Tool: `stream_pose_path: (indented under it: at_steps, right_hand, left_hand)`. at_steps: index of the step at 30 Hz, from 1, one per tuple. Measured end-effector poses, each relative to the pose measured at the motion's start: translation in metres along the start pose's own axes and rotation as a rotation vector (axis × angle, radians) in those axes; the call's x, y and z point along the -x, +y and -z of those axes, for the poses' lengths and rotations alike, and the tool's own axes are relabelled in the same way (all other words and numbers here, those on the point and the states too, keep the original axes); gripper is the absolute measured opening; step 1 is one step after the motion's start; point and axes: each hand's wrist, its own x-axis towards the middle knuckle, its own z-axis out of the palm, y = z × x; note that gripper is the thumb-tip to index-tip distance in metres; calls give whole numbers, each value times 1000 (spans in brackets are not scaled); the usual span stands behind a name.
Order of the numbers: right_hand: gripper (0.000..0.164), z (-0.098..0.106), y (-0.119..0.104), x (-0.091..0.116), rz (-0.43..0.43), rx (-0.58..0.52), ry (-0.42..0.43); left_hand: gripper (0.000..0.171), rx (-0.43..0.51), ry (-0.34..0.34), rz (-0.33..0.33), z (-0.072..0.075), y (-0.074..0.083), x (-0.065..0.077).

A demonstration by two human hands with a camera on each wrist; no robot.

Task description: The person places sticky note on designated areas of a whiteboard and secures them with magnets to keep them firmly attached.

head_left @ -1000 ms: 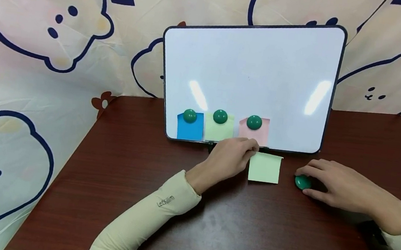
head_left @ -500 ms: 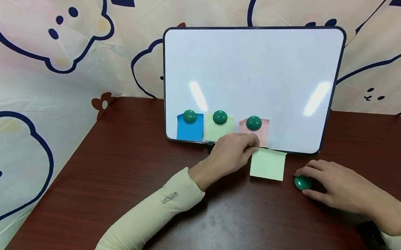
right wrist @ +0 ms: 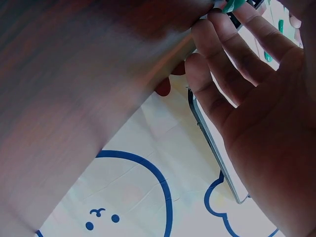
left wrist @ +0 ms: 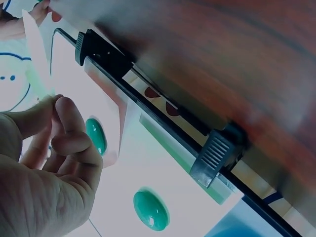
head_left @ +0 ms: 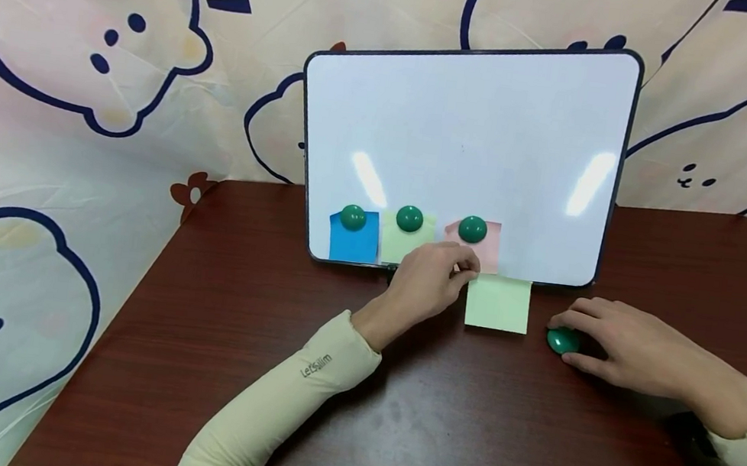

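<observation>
My left hand (head_left: 426, 281) pinches the upper left corner of a pale green sticky note (head_left: 498, 305) between thumb and forefinger. The note hangs in front of the whiteboard's (head_left: 467, 136) lower edge, its top overlapping the frame in the head view. From the left wrist, the curled fingers (left wrist: 74, 143) meet at their tips beside the board. To the right, my right hand (head_left: 637, 348) grips a round green magnet (head_left: 562, 340) at the tabletop, thumb on the near side and fingers on the far side. Only part of that magnet (right wrist: 233, 5) shows from the right wrist.
Along the board's bottom left hang a blue note (head_left: 353, 246), a pale green note (head_left: 406, 247) and a pink note (head_left: 487, 254), each under a green magnet. Black clips (left wrist: 217, 153) grip the board's lower rim. A printed cloth (head_left: 157, 70) backs the brown table (head_left: 392, 435).
My left hand has risen slightly with the sticky note, bringing its top edge up to the board's lower rim. The right hand and its magnet have stayed in place.
</observation>
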Motion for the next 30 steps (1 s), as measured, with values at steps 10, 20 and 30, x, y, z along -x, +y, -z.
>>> stream_pose_path:
  at_steps: [10,20,30]
  right_hand:
    - [36,0,1,-1,-16,-10,-22]
    - [35,0,-1,-1,-11,3,-17]
    - [36,1,-1,-1,-17,-3,-26]
  left_hand:
    - [7,10,-4,20,0,0,-2]
    - [6,36,-33,32,-4,2,-6]
    - [6,4,-15,13,-4,5,-7]
